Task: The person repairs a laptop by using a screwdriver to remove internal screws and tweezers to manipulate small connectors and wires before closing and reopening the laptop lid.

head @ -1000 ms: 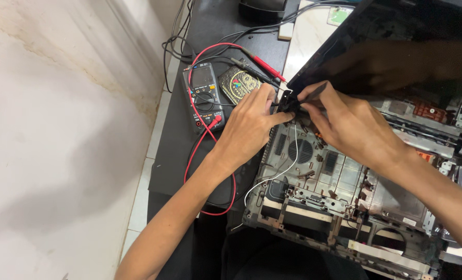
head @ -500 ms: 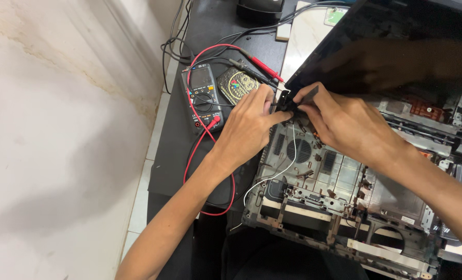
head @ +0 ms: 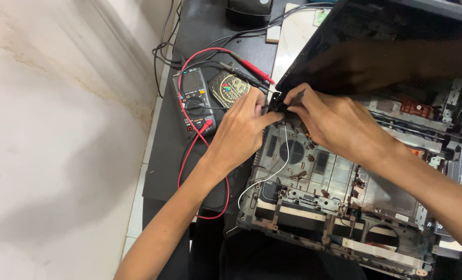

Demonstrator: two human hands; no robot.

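1. The left hand [head: 244,127] and right hand [head: 334,122] meet at the far left corner of the grey plastic laptop base shell [head: 339,207], fingers pinched together on the small black hinge piece [head: 277,101].
2. The piece looks stiff, tiny and probably brittle, so it is best gripped at its edges.
3. A thin white wire [head: 280,166] trails nearby; a grey handheld multimeter [head: 194,98] lies left.

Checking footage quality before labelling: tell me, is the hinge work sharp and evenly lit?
Head view: both hands, left hand and right hand, look sharp and evenly lit; the glossy laptop screen mirrors them darkly; the wall at left is bright but unclipped.
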